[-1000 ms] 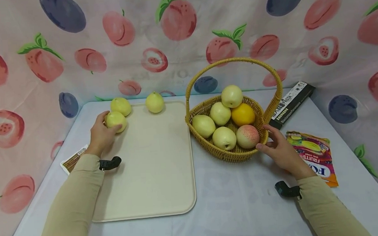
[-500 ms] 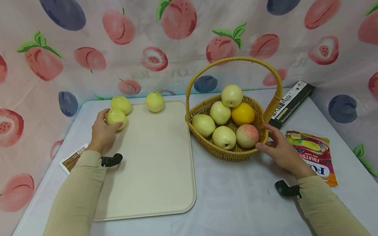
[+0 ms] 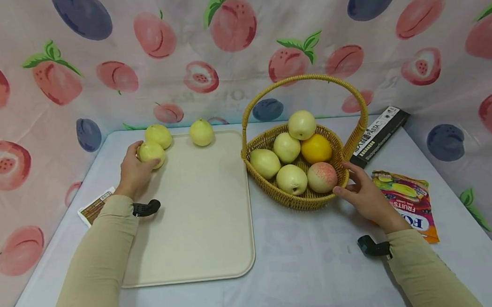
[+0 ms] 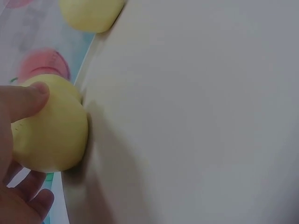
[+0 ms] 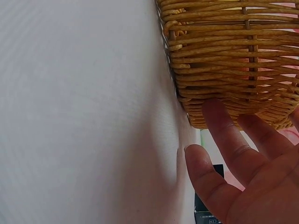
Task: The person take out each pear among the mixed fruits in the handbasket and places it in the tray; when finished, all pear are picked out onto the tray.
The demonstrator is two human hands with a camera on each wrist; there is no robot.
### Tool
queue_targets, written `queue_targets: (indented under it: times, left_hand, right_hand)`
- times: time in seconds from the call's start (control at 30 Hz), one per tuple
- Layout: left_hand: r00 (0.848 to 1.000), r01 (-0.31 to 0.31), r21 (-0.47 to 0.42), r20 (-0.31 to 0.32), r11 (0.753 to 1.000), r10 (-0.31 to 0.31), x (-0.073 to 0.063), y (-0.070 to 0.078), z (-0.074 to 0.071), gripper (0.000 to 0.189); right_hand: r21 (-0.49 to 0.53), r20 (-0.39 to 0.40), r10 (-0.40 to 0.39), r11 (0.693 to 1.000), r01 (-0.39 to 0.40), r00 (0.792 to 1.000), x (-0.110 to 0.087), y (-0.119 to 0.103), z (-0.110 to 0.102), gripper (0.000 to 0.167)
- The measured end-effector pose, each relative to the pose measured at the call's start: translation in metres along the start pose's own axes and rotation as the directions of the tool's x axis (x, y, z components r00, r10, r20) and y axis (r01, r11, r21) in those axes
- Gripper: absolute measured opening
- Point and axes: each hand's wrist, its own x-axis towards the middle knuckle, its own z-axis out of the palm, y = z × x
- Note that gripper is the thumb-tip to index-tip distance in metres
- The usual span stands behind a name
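Observation:
My left hand [image 3: 135, 173] grips a round yellow-green fruit [image 4: 51, 135] at the far left edge of the beige tray [image 3: 191, 222]. In the left wrist view the thumb lies on top and the other fingers reach beneath. Right behind it sits a second yellow-green fruit [image 3: 159, 136], and a third [image 3: 201, 132] with a pointed top stands at the tray's far edge. My right hand [image 3: 369, 197] holds the side of a wicker basket [image 3: 287, 200], thumb at the rim, fingers against the woven wall [image 5: 224, 70].
Inside the basket lie several pale yellow fruits [image 3: 292, 180], an orange [image 3: 315, 148] and a peach [image 3: 322, 177]; its tall handle [image 3: 300, 78] arches above. A black pasta box [image 3: 380, 136] and a candy bag [image 3: 410, 204] lie to the right. A brown-and-white packet [image 3: 94, 207] lies left of the tray.
My left hand and its fruit have shifted very slightly toward the far side since one second ago. The right hand and the basket look the same.

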Motion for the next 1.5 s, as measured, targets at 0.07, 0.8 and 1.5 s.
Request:
queue_targets:
  times: [0.07, 0.8, 1.5]
  left_hand:
    - [1.0, -0.006, 0.001, -0.009, 1.0, 0.006, -0.001, -0.001, 0.0, 0.081]
    - [0.988, -0.143, 0.0, -0.055, 0.99, 0.142, -0.027, 0.044, -0.015, 0.086]
    - [0.904, -0.335, -0.079, 0.254, 0.939, 0.344, -0.085, 0.108, 0.032, 0.078]
  right_hand:
    - [0.001, -0.002, -0.006, 1.0, 0.006, 1.0, 0.0, 0.0, 0.0, 0.088]
    - [-0.008, -0.006, 0.004, 1.0, -0.004, 1.0, -0.001, 0.0, 0.0, 0.09]
    - [-0.007, -0.006, -0.047, 0.999, 0.047, 0.999, 0.001, 0.004, 0.001, 0.085]
